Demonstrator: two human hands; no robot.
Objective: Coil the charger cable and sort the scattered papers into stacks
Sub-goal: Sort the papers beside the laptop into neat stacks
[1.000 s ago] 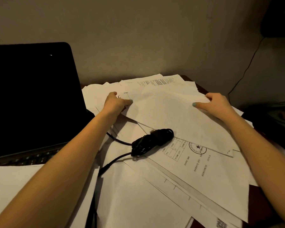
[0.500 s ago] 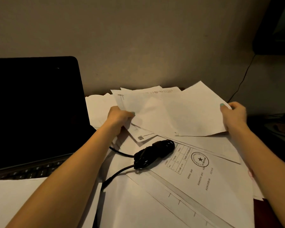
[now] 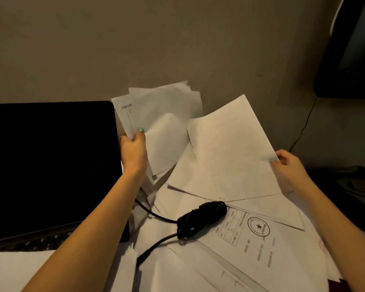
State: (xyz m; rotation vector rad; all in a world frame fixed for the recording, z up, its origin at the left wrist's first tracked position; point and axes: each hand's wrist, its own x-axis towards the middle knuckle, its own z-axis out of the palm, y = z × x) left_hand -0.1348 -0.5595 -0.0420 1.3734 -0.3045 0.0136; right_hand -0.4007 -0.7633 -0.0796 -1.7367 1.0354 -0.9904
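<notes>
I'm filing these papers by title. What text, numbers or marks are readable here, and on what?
No words are legible.
Flat sheet: round seal with a star, grid, print lines, all blurred.
Sheets in left hand: boxed print, too small.
Corner by left wrist: square code, blurred.
Sheet in right hand: no print shows.

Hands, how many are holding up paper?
2. The left hand grips a bunch of sheets beside the laptop. The right hand pinches a big sheet by its edge.
</notes>
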